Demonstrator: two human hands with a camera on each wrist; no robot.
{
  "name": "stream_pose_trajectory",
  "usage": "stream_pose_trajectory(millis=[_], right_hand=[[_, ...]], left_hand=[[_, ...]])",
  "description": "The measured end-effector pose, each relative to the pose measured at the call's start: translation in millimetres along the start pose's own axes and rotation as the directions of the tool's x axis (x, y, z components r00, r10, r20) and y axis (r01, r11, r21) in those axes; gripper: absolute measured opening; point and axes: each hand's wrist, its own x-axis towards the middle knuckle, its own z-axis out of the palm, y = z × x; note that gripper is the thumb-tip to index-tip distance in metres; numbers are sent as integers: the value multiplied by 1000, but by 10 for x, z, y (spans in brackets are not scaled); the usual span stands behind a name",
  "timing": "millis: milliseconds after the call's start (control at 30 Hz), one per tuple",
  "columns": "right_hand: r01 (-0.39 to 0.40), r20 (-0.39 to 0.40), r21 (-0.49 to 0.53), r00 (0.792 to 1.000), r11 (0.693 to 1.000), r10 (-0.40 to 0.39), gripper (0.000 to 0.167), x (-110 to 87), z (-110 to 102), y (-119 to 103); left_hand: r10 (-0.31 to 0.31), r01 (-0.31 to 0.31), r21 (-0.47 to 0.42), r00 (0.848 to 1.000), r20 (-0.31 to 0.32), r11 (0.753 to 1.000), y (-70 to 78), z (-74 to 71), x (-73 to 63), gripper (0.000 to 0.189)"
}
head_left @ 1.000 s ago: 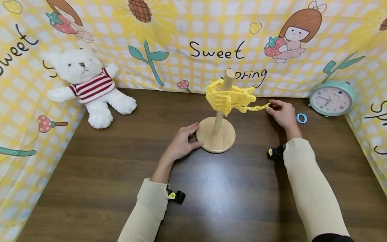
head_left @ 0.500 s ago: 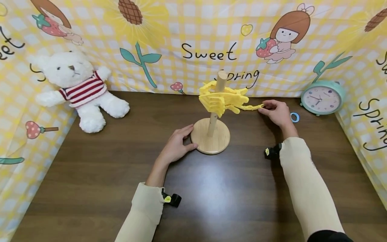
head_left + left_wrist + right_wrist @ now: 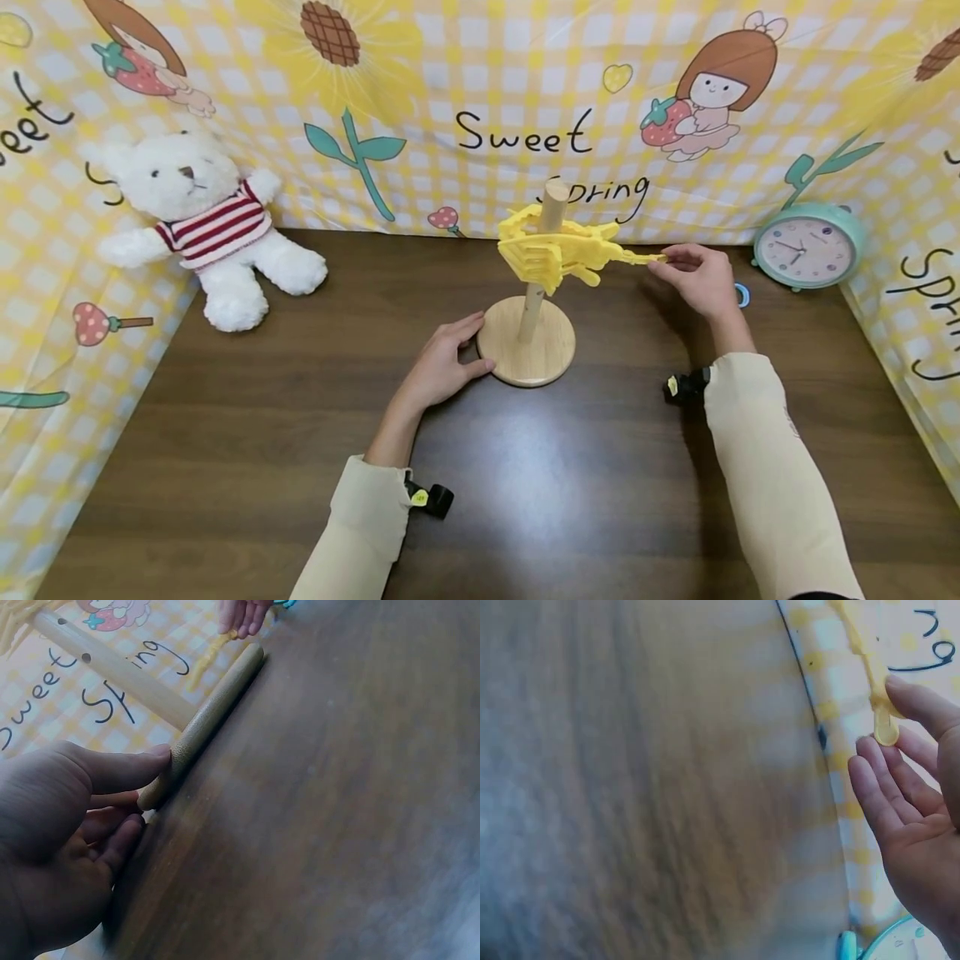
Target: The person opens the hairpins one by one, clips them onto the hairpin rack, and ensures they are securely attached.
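A wooden stand has a round base [image 3: 551,362] and an upright post [image 3: 555,208]. Around the upper post sits a yellow jointed plastic piece [image 3: 528,260] with flat slats and a thin chain-like arm [image 3: 637,257] reaching right; its exact kind is unclear. My left hand [image 3: 442,362] holds the left edge of the base, thumb and fingers around the rim in the left wrist view. With thumb and index finger, my right hand [image 3: 701,279] pinches the tip of the yellow arm; its rounded end [image 3: 886,731] shows between them in the right wrist view.
A light blue ring [image 3: 742,294] lies just beyond my right wrist, partly hidden. The mint alarm clock [image 3: 806,247] stands at the back right. A white teddy bear [image 3: 213,229] leans at the left against the checked cloth [image 3: 420,192], which bounds the brown table [image 3: 555,508].
The yellow arm sagged and curved earlier; now it runs straighter and higher from the post to my right hand. My left hand stays at the base. The head view has shifted slightly.
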Motion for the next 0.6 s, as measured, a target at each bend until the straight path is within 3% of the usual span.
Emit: stream_pose_trajectory(millis=[333,600], right_hand=[[103,-121,118,989,988,-89,39,-61,4,-148],[162,-187,214,975,963,-123,34,-154,-43,-468]], left_hand=[[2,-2,-2,1000,0,1000,16,5,8,72],[5,-5,7,1000,3,1000,10,-7,15,73]])
